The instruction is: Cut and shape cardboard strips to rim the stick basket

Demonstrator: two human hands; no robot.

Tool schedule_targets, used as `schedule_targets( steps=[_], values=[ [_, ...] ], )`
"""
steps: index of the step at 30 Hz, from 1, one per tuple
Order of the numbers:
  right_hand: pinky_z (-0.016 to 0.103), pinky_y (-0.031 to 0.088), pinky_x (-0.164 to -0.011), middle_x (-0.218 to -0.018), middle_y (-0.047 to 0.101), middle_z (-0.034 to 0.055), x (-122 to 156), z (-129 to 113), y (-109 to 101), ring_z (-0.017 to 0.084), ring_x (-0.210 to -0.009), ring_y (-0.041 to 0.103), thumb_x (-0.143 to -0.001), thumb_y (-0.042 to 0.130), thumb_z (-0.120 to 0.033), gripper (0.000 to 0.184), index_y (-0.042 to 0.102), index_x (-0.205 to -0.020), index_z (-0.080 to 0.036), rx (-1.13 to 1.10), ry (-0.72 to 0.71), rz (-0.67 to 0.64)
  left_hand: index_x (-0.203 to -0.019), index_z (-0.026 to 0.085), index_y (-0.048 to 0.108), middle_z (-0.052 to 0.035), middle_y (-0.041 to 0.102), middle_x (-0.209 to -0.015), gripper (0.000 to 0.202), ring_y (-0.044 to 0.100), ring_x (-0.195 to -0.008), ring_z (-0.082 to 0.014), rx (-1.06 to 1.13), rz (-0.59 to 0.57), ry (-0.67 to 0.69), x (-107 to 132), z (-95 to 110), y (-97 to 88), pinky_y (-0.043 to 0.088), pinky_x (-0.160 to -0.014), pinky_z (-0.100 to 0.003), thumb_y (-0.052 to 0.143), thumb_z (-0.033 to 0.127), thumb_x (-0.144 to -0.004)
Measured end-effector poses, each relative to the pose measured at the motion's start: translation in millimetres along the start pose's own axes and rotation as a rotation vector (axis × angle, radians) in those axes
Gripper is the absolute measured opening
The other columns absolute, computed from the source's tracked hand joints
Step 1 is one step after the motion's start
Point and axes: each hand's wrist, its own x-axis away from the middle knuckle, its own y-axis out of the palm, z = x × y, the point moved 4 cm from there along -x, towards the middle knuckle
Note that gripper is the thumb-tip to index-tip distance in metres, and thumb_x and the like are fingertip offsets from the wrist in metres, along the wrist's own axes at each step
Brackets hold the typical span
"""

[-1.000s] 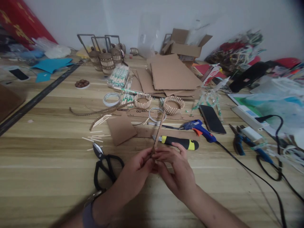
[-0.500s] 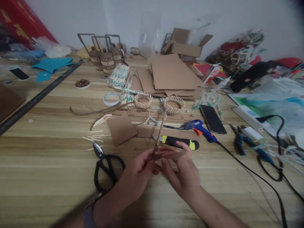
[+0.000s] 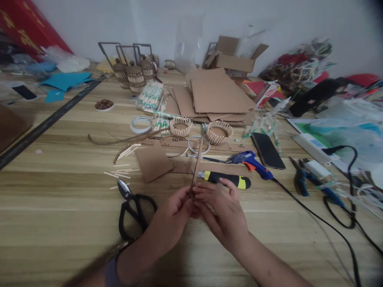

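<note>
A narrow cardboard strip (image 3: pixel 198 163) points away from me between my two hands. Its near end is pinched in my left hand (image 3: pixel 175 211), thumb against fingers. My right hand (image 3: pixel 226 213) is closed at the same end, fingers pressed against the strip and partly hiding it. Just beyond my right fingers lies a yellow and black utility knife (image 3: pixel 226 179). Black-handled scissors (image 3: pixel 133 209) rest left of my left wrist. Ahead stand two rings of short sticks on cardboard bases, a smaller stick ring (image 3: pixel 180 126) and a larger stick ring (image 3: pixel 220 132), with a tape roll (image 3: pixel 198 144) near them.
A blue glue gun (image 3: pixel 249 161) with a trailing cord and a phone (image 3: pixel 268 150) lie to the right, pliers (image 3: pixel 302 179) further out. Stacked cardboard (image 3: pixel 221 91) sits behind. Loose sticks (image 3: pixel 122 172) and a cardboard piece (image 3: pixel 153 161) lie left of centre.
The strip's far end has come lower and nearer, away from the larger stick ring. My right fingers have shifted left and closed in around the strip's near end.
</note>
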Motion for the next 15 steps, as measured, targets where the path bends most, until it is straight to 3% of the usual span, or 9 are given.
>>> schedule_targets(
  steps=[11, 15],
  values=[
    [0.042, 0.042, -0.098, -0.088, 0.078, -0.0011, -0.5, 8.9, -8.5, 0.021, -0.086, 0.075, -0.094, 0.054, -0.016, 0.013, 0.060, -0.097, -0.028, -0.026, 0.120, 0.015, -0.121, 0.019, 0.065, -0.0088, 0.070, -0.113, 0.037, 0.066, -0.088, -0.0189, 0.007, -0.057, -0.027, 2.2, 5.9, 6.1, 0.051, -0.082, -0.032, 0.057, 0.042, -0.093],
    [0.041, 0.042, -0.098, -0.092, 0.078, 0.0002, -0.4, 6.1, -5.8, 0.020, -0.087, 0.074, -0.093, 0.054, -0.014, 0.014, 0.060, -0.097, -0.026, -0.071, 0.079, 0.026, -0.116, 0.018, 0.067, -0.0080, 0.071, -0.109, 0.037, 0.065, -0.092, -0.0205, 0.038, -0.039, -0.026, -0.2, 5.1, 5.1, 0.052, -0.082, -0.032, 0.061, 0.044, -0.091]
  ],
)
